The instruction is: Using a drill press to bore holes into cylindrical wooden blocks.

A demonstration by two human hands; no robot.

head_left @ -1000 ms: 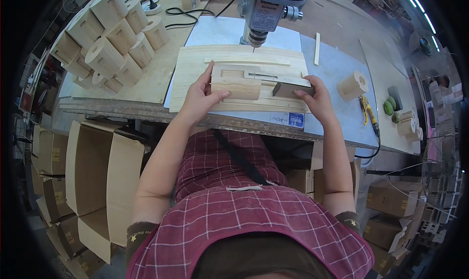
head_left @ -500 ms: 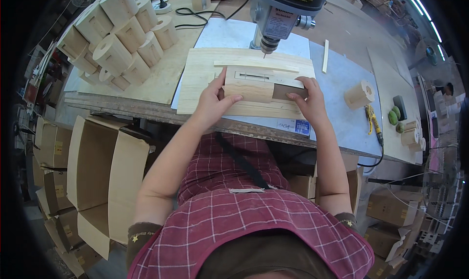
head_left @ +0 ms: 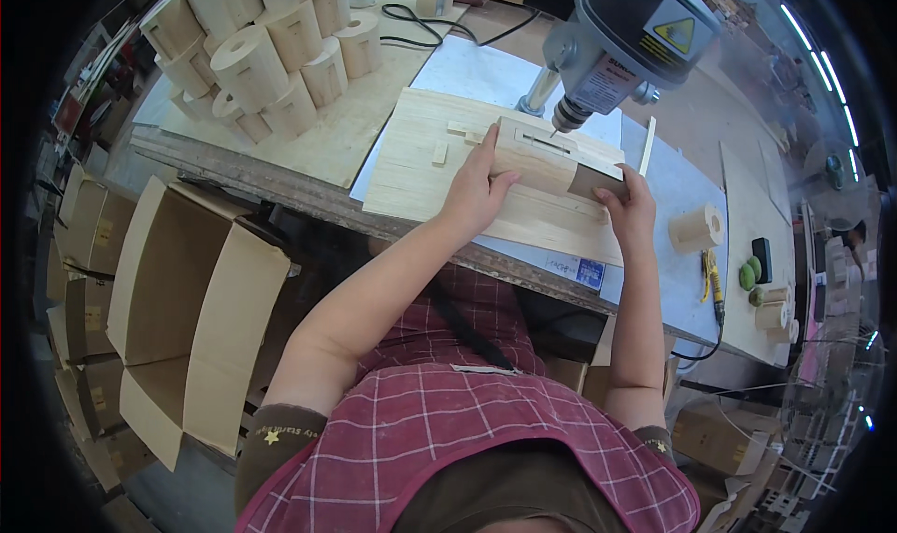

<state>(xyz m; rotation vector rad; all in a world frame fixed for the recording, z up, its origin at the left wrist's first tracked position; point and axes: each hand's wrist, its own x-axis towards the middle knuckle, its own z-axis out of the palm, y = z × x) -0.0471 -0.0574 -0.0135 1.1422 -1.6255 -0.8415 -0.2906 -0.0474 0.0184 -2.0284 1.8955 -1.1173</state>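
A pale wooden cylinder [head_left: 534,169] with a narrow slot along its upper side lies on a light wooden board. From its right end sticks out a brown-grey round piece [head_left: 585,182]. My left hand [head_left: 475,195] is closed round the cylinder's left end, thumb on the near side. The right hand [head_left: 630,206] grips the brown-grey piece at its outer end. Right over the slot hangs the thin bit of a bench drill [head_left: 577,111]; whether the tip touches wood I cannot tell. A thin wooden strip [head_left: 458,128] lies behind my left hand, partly hidden.
Slotted wooden cylinders [head_left: 250,66] are stacked at the table's left. The board [head_left: 402,164] lies under the work. To the right are another cylinder [head_left: 693,229], a yellow-handled tool [head_left: 714,285] and green objects [head_left: 750,271]. Open cardboard boxes [head_left: 177,299] stand below left.
Both hands have pushed the cylinder away from me and rightward, bringing its slot under the drill bit. The whole view has turned, and a small wood piece now shows left of my hand.
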